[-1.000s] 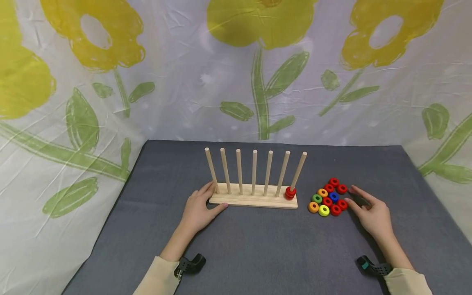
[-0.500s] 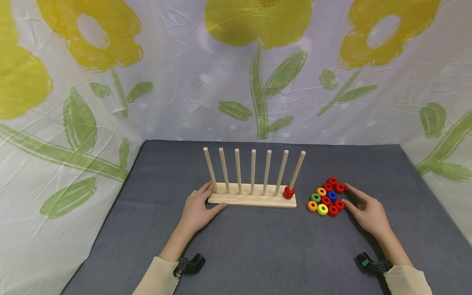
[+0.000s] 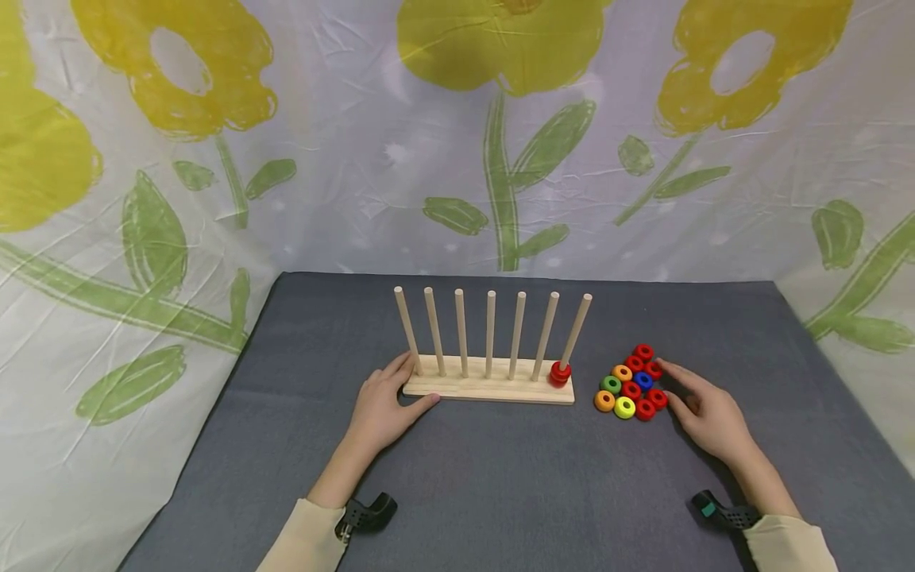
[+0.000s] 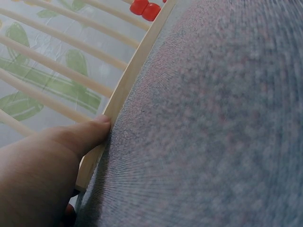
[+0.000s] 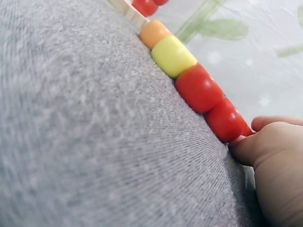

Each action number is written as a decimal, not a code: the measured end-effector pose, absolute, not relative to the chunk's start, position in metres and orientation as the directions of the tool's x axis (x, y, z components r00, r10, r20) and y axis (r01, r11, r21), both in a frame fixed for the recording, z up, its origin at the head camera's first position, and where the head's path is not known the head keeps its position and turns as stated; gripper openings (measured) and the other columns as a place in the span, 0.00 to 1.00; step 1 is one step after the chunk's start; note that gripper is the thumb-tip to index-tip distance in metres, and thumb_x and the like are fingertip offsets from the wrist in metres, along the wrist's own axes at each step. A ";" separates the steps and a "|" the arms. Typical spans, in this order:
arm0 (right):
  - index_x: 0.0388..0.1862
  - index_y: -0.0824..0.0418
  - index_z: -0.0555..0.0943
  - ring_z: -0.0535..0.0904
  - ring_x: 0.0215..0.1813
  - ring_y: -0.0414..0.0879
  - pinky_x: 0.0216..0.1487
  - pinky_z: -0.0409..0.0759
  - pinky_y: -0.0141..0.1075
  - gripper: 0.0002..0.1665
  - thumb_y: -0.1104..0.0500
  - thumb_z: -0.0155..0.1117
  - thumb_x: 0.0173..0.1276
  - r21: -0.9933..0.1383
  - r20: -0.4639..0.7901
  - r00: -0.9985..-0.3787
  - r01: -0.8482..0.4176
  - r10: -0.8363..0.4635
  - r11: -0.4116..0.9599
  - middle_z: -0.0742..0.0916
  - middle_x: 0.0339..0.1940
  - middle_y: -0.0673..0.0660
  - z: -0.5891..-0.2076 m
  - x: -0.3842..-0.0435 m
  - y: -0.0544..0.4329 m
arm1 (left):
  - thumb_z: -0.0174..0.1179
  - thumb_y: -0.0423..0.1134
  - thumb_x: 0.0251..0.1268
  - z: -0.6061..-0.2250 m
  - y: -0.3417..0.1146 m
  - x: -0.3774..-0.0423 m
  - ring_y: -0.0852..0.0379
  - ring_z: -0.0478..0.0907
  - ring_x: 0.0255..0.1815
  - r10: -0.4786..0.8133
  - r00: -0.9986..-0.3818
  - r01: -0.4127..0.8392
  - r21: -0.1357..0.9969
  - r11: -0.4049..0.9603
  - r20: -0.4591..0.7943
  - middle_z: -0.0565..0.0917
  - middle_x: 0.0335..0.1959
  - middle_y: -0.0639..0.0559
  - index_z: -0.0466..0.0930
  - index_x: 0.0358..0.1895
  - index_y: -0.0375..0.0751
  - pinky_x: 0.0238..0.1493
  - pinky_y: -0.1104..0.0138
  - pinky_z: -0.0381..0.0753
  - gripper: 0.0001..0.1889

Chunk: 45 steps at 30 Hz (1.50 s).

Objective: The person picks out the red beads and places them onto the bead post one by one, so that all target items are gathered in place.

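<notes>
Pinching the left end of the wooden peg rack [image 3: 489, 388] at mid-frame, my left hand [image 3: 382, 409] sets its thumb along the front edge. I see two red rings [image 3: 561, 374] stacked low on the rack's rightmost peg [image 3: 576, 330]. Right of centre, my right hand [image 3: 715, 415] spreads thumb and forefinger at the right side of a loose ring cluster [image 3: 631, 390], thumb touching a red ring [image 3: 656, 399]. Both lie on the grey cloth [image 3: 500, 485], lower in the frame.
</notes>
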State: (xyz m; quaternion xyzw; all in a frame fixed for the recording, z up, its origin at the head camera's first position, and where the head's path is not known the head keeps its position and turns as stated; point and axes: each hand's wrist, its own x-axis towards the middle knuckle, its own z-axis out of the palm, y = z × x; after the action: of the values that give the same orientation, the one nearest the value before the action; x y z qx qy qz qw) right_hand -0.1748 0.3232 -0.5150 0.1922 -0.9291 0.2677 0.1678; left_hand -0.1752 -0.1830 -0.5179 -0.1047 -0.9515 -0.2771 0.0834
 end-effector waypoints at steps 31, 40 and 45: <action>0.59 0.60 0.83 0.55 0.14 0.34 0.14 0.56 0.32 0.26 0.68 0.76 0.62 -0.548 0.380 -0.914 -0.346 -0.141 0.762 0.76 0.22 0.51 -0.518 -0.171 0.321 | 0.70 0.60 0.62 -0.514 -0.182 -0.173 0.36 0.73 0.59 0.148 -0.963 0.246 0.517 0.820 0.223 0.69 0.73 0.40 0.69 0.74 0.35 0.58 0.43 0.70 0.44; 0.57 0.58 0.85 0.57 0.15 0.35 0.15 0.56 0.33 0.24 0.67 0.78 0.61 -0.578 0.377 -0.918 -0.337 -0.124 0.743 0.72 0.23 0.49 -0.519 -0.170 0.323 | 0.70 0.61 0.62 -0.517 -0.183 -0.175 0.37 0.73 0.59 0.151 -0.964 0.246 0.515 0.821 0.220 0.69 0.74 0.40 0.70 0.74 0.35 0.58 0.44 0.70 0.44; 0.56 0.59 0.85 0.57 0.15 0.34 0.15 0.56 0.33 0.23 0.67 0.78 0.60 -0.573 0.383 -0.915 -0.341 -0.125 0.745 0.70 0.21 0.48 -0.520 -0.171 0.323 | 0.70 0.61 0.61 -0.516 -0.183 -0.175 0.37 0.73 0.59 0.151 -0.964 0.245 0.517 0.820 0.218 0.69 0.74 0.41 0.69 0.74 0.36 0.57 0.44 0.70 0.45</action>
State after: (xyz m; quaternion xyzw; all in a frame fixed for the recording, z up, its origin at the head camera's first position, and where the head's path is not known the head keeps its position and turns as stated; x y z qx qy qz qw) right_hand -0.1710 0.3232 -0.5196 0.1266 -0.9199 0.3339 0.1622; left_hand -0.1748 -0.1835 -0.5163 -0.1043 -0.9503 -0.2812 0.0838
